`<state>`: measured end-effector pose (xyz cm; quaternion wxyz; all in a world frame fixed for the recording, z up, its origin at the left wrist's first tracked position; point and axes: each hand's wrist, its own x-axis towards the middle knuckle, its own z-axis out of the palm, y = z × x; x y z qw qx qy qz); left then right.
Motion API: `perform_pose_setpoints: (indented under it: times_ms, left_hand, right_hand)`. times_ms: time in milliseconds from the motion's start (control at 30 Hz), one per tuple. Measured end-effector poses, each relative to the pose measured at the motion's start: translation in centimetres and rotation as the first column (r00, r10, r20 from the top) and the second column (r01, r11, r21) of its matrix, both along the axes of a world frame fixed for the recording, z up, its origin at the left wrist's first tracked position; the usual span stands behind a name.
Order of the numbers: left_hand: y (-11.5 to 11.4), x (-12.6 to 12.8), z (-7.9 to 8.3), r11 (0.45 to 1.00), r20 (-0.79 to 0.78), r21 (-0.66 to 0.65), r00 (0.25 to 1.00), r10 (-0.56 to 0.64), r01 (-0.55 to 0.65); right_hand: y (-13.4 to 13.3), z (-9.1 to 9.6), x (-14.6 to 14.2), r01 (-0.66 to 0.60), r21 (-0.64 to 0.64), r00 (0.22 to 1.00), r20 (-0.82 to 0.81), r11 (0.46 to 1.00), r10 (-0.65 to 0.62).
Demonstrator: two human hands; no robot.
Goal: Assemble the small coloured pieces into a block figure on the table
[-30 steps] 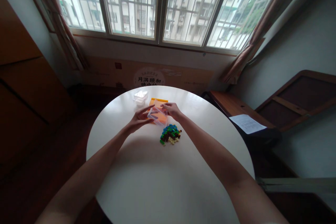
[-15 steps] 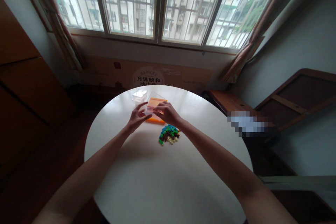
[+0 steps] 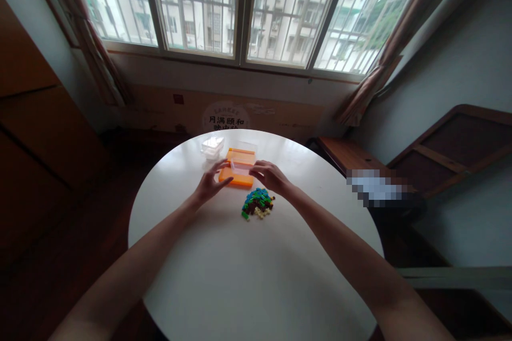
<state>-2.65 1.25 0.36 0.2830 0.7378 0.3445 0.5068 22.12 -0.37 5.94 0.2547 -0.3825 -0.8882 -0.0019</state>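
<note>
A clear plastic box is between my hands, over an orange case. My right hand pinches its right edge with thumb and fingertips. My left hand is to the left of it, thumb and fingers spread apart with a gap between them and the clear box. The orange case lies open on the table, with a second orange panel behind. Just in front of the case is a small heap of blue, green, brown and cream building bricks.
Stacked clear plastic boxes stand at the back left of the round white table. Beyond the table is a barred window. A wooden chair is at the right.
My right hand has shifted right with the clear box, which now sits lower over the orange case. My left hand has let go of it and spread its fingers.
</note>
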Motion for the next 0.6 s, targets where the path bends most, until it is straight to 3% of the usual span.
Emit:
perform_pose_setpoints:
  times_ms: [67, 200, 400, 600]
  left_hand:
    - [0.5, -0.5, -0.7, 0.99, -0.16, 0.113, 0.982, 0.102, -0.085]
    - [1.1, -0.9, -1.5, 0.983, -0.331, 0.138, 0.93, 0.162, -0.122]
    - [0.9, -0.1, -1.5, 0.977, -0.307, 0.153, 0.933, 0.187, -0.146]
    - [1.1, 0.0, -1.8, 0.974, -0.322, 0.173, 0.927, 0.193, -0.143]
  right_hand:
    - [0.4, -0.3, 1.8, 0.101, 0.014, 0.994, 0.044, 0.995, -0.101]
    - [0.4, -1.1, 5.5, 0.215, 0.003, 0.97, 0.118, 0.977, -0.214]
    - [-0.4, -2.8, 7.7, 0.209, -0.054, 0.956, 0.22, 0.976, -0.192]
    - [0.4, -3.9, 6.9, 0.14, -0.053, 0.983, 0.13, 0.989, -0.132]
